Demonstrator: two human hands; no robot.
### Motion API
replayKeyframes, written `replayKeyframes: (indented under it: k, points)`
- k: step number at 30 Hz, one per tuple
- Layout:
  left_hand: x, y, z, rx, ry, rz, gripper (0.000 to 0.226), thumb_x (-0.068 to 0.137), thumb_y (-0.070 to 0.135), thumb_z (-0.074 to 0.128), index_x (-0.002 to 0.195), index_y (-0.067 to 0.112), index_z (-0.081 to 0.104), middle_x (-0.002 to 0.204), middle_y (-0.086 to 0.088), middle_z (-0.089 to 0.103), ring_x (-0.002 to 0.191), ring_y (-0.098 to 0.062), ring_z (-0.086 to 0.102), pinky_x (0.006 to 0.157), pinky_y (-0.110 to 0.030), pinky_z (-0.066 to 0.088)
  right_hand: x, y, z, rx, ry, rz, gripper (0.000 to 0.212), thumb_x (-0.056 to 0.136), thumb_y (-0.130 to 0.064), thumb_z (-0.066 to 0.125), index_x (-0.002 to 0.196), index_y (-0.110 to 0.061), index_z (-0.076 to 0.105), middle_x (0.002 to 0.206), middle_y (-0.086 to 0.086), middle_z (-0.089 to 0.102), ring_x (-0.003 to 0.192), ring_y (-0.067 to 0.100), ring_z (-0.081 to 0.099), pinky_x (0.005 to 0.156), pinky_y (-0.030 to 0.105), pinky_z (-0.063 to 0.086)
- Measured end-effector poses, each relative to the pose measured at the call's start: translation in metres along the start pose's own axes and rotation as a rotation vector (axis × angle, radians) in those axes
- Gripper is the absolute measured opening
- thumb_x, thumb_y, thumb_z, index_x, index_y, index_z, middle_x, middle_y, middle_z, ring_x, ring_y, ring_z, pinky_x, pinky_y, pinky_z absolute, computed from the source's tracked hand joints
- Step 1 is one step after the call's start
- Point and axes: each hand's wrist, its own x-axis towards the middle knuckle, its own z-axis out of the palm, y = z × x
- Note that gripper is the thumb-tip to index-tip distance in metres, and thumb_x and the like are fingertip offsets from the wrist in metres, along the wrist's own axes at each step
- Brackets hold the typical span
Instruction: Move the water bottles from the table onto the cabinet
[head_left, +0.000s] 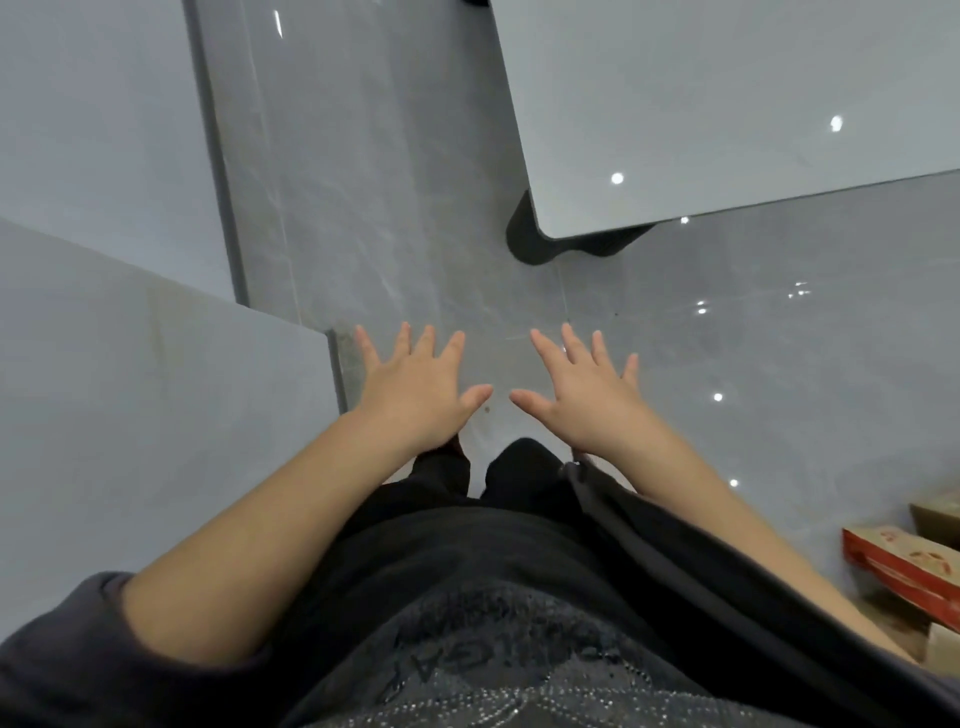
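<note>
From the head view, the person stands looking straight down, both bare forearms stretched out in front of the body. The left hand (415, 395) and the right hand (587, 400) hang side by side over the glossy grey floor (405, 208), palms down, fingers straight and spread. Both are released and hold nothing. The two thumbs point toward each other with a small gap between them.

The bench (727, 104) fills the upper right, its pale glossy top showing only spots of reflected light. A rounded corner points toward the hands, with a dark leg (527, 239) under it. The bench is well apart from both hands. This view does not tell where the water bottles are.

A pale flat surface (130, 405) lies just beside the left forearm. I cannot tell whether it is the cabinet. A red carton (904, 566) sits on the floor at the lower right, near the right elbow. Dark trousers (519, 483) show below the hands.
</note>
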Motion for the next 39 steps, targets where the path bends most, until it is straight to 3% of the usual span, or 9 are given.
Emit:
replayKeyframes:
  k: [14,26,39]
  points:
    - [0.119,-0.071,-0.117,-0.057,0.026,-0.058,0.072,0.094,0.066,0.022,0.153,0.027,0.01,0.161,-0.005,0.012,0.148,-0.031,0.002,0.11,-0.067,-0.007,0.144,-0.055,-0.124,-0.035,0.03,-0.076,0.076,0.095,-0.064,0.033,0.156,-0.034,-0.002,0.165,0.004,-0.008,0.15,0.033,-0.01,0.116,0.063,-0.002]
    - [0.242,-0.137,-0.274,-0.084,-0.019,-0.051,0.074,0.094,0.066,0.021,0.154,0.026,0.007,0.161,-0.005,0.012,0.149,-0.028,0.002,0.112,-0.065,-0.007,0.281,-0.118,-0.285,-0.032,-0.001,-0.09,0.078,0.094,-0.065,0.034,0.156,-0.033,-0.001,0.165,0.006,-0.005,0.15,0.034,-0.008,0.115,0.064,-0.001]
    - [0.383,-0.238,-0.426,0.12,-0.105,0.184,0.073,0.094,0.065,0.022,0.153,0.026,0.007,0.16,-0.005,0.015,0.148,-0.029,0.002,0.111,-0.066,-0.008,0.385,-0.188,-0.399,0.206,0.008,0.171,0.077,0.095,-0.064,0.035,0.156,-0.033,0.0,0.165,0.004,-0.004,0.15,0.033,-0.007,0.116,0.063,0.0]
